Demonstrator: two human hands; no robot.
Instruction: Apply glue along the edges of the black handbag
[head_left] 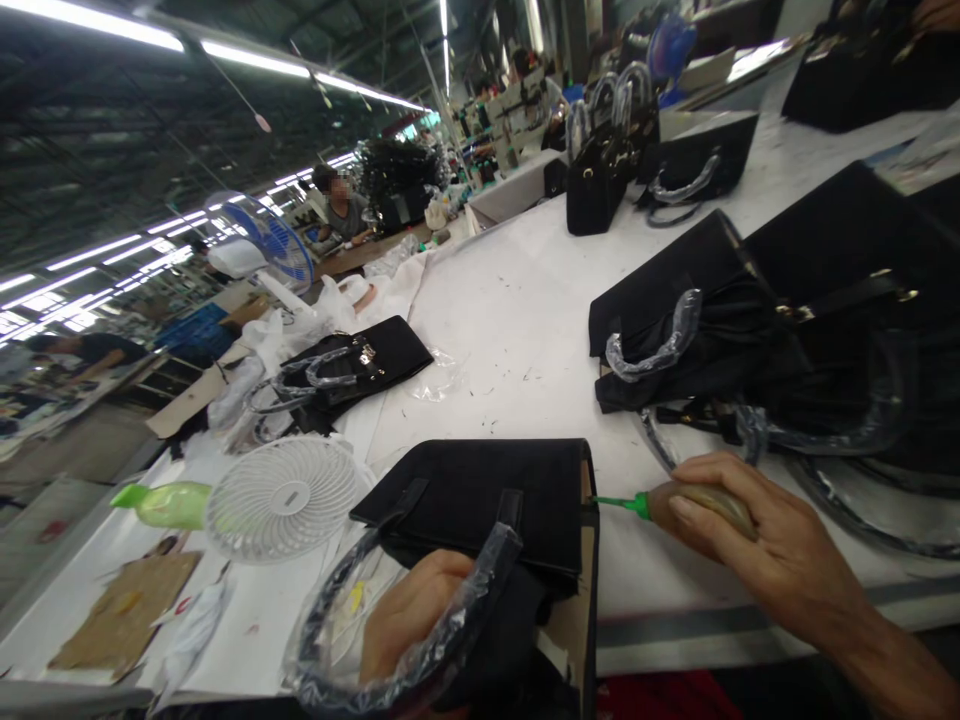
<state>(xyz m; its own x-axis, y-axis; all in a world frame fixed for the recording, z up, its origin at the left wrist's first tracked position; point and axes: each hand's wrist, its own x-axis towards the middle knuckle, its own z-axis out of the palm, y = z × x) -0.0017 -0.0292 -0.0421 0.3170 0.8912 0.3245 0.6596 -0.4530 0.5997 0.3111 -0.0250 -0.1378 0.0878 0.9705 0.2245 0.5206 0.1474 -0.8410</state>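
Observation:
A black handbag (pixel 487 500) lies on the white table (pixel 525 300) right in front of me, its handles wrapped in clear plastic. My left hand (pixel 409 610) is closed on the bag's near side, behind the wrapped handle (pixel 450 625). My right hand (pixel 757 545) is closed round a wooden-handled tool (pixel 701 500); its green tip touches the bag's right edge.
More black handbags (pixel 750 320) are piled at the right, another (pixel 360 365) lies at the left, and several stand at the back (pixel 600 180). A small white fan (pixel 281 497) and a green bottle (pixel 165 503) sit at my left. Other people work at distant tables.

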